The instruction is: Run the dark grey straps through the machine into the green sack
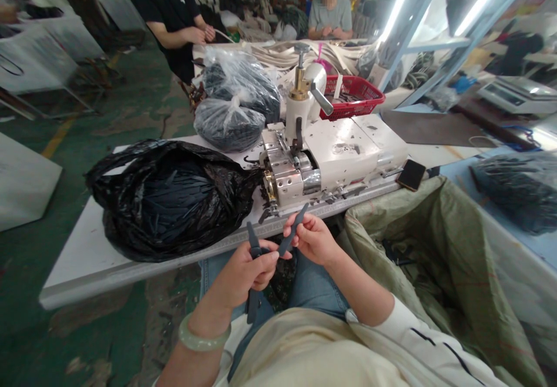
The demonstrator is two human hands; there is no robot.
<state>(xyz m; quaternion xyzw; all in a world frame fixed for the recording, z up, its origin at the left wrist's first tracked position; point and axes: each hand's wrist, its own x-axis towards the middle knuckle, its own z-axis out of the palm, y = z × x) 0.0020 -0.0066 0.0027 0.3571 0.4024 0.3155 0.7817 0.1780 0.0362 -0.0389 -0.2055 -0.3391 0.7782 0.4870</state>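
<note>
Several dark grey strips are gripped in my left hand, their ends sticking out above and below the fist. My right hand pinches a single dark strip between thumb and fingers, tilted up to the right. The lower end of that strip meets the fingertips of my left hand. Both hands are over my lap, just before the table edge. Right beyond them stands a cream-coloured machine with a metal roller and a brass-collared post. Left of it, an open black plastic bag holds many similar dark strips.
Clear plastic bags of dark pieces sit behind the black bag. A red basket stands behind the machine. A phone lies at the table's right end, above a green sack. Two people are across the table.
</note>
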